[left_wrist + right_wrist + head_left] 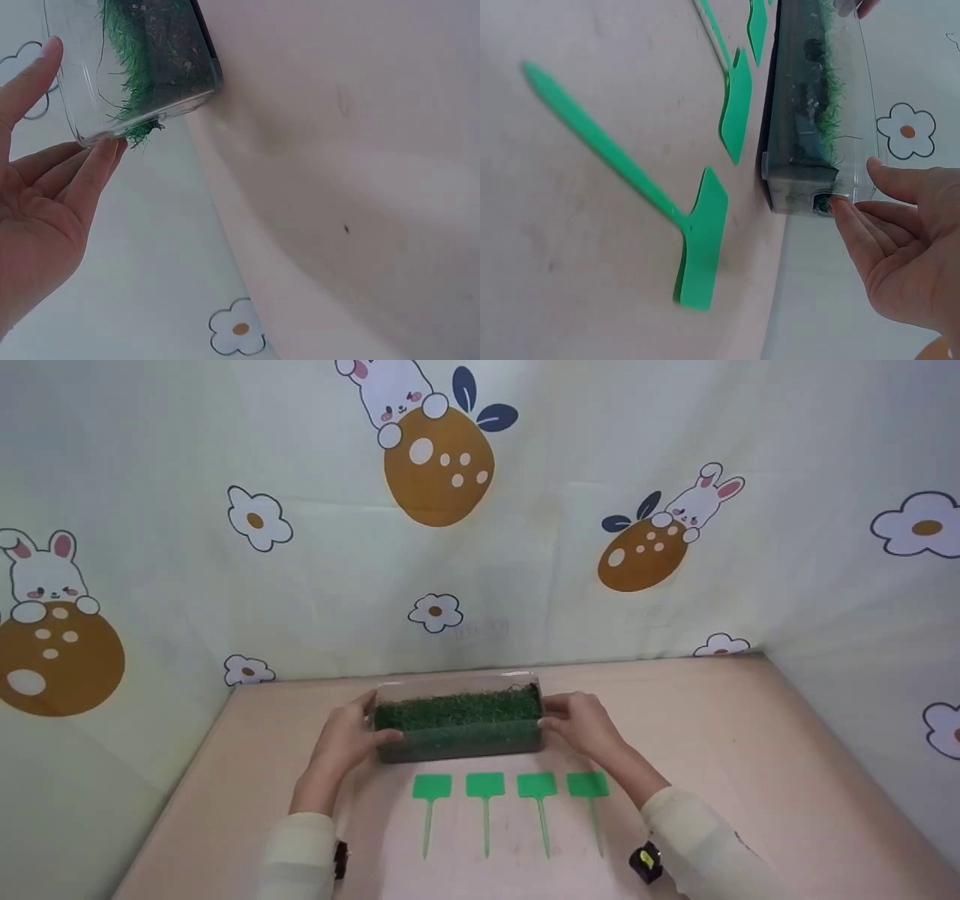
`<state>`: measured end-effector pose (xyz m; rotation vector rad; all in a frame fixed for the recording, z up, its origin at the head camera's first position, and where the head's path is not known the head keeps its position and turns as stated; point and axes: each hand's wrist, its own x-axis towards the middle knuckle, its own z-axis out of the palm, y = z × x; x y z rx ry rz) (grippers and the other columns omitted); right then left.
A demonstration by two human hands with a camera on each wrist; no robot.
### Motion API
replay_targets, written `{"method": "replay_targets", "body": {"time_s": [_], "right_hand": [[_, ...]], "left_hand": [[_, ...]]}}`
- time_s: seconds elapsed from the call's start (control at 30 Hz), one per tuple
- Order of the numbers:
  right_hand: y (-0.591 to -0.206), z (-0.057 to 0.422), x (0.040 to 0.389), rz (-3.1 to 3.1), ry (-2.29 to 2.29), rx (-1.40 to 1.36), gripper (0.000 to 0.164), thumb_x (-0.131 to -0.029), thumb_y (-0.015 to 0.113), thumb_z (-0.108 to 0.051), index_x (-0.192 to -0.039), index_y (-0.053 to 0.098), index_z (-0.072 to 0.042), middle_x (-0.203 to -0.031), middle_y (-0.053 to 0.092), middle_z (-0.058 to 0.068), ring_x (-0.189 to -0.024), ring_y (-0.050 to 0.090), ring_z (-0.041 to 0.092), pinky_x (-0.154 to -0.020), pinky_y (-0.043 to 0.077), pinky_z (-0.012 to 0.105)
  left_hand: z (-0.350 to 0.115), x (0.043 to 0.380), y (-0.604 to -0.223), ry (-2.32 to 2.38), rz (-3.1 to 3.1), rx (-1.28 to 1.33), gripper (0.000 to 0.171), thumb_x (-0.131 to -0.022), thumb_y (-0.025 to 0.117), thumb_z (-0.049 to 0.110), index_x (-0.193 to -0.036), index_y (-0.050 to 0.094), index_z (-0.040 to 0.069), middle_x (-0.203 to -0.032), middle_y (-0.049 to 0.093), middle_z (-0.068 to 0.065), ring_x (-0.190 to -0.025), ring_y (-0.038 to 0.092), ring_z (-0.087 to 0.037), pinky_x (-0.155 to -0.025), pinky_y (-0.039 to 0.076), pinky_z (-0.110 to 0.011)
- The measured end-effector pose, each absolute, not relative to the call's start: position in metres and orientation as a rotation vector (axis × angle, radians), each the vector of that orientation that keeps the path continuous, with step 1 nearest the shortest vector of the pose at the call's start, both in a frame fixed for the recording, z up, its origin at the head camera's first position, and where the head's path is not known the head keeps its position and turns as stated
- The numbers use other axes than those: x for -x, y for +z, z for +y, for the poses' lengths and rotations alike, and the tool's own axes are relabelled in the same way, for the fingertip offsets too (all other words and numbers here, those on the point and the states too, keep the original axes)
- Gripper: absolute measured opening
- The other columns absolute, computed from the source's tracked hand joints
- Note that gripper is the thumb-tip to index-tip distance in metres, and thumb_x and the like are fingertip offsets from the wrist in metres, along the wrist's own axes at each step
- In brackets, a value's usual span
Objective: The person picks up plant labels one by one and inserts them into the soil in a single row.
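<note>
A clear plastic planter box point(461, 744) stands near the back of the table, long side toward me; I cannot tell whether its base touches the surface. Green grass point(459, 709) and dark soil-like matter point(176, 45) show through its walls. At the left end, my left hand point(352, 735) holds the box, thumb at the front and fingers against the end wall. My right hand point(586, 725) grips the opposite end between thumb and fingers, beside a small opening point(823, 202). Several green T-shaped plant labels point(485, 785) lie in a row in front of the box, between my forearms.
Pinkish table surface point(247, 750) extends to both sides of the box. Behind it hangs a pale cloth backdrop point(322, 585) with rabbits and flowers, meeting the table's back edge. Black wrist devices point(646, 861) sit at my striped sleeves point(701, 840).
</note>
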<state>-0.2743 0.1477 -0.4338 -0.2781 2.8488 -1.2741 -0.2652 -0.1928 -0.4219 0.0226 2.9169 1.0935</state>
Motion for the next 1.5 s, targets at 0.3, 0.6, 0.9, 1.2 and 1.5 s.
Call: {"method": "replay_targets", "body": {"time_s": [0.3,0.6,0.9,1.2,1.5], "right_hand": [[-0.433,0.179,0.272,2.865,-1.243,0.242,0.039,-0.093,0.069,-0.008,-0.129,0.063,0.004,-0.130,0.065,0.023,-0.119,0.066,0.033,-0.099,0.057,0.044],[-0.433,0.205,0.263,2.907,-1.223,0.259,0.036,-0.094,0.067,-0.006,-0.127,0.064,0.007,-0.127,0.066,0.025,-0.117,0.066,0.036,-0.097,0.057,0.046],[-0.433,0.218,0.258,2.924,-1.192,0.224,0.037,-0.094,0.067,-0.008,-0.128,0.063,0.006,-0.127,0.066,0.024,-0.118,0.066,0.036,-0.100,0.055,0.049],[-0.433,0.221,0.256,2.902,-1.210,0.192,0.038,-0.093,0.067,-0.006,-0.128,0.063,0.007,-0.128,0.066,0.025,-0.119,0.065,0.037,-0.102,0.054,0.050],[-0.434,0.223,0.256,2.891,-1.189,0.214,0.038,-0.093,0.067,-0.004,-0.128,0.062,0.009,-0.127,0.066,0.027,-0.117,0.066,0.037,-0.098,0.057,0.048]], "left_hand": [[-0.165,0.270,-0.426,1.168,2.902,-0.061,0.082,-0.087,0.078,0.018,-0.153,0.034,0.001,-0.152,0.045,-0.024,-0.141,0.043,-0.041,-0.114,0.042,-0.054],[-0.139,0.271,-0.425,1.178,2.908,-0.073,0.082,-0.085,0.080,0.019,-0.153,0.037,0.003,-0.151,0.048,-0.021,-0.140,0.047,-0.038,-0.114,0.043,-0.051],[-0.127,0.273,-0.429,1.235,2.887,-0.116,0.083,-0.083,0.082,0.019,-0.153,0.038,0.005,-0.149,0.050,-0.020,-0.138,0.048,-0.037,-0.112,0.046,-0.050],[-0.126,0.272,-0.434,1.331,2.854,-0.113,0.080,-0.083,0.081,0.019,-0.151,0.042,0.006,-0.150,0.050,-0.018,-0.138,0.050,-0.035,-0.111,0.047,-0.047],[-0.125,0.268,-0.434,1.339,2.869,-0.071,0.079,-0.082,0.082,0.020,-0.150,0.044,0.007,-0.148,0.052,-0.018,-0.137,0.052,-0.034,-0.111,0.048,-0.047]]}}
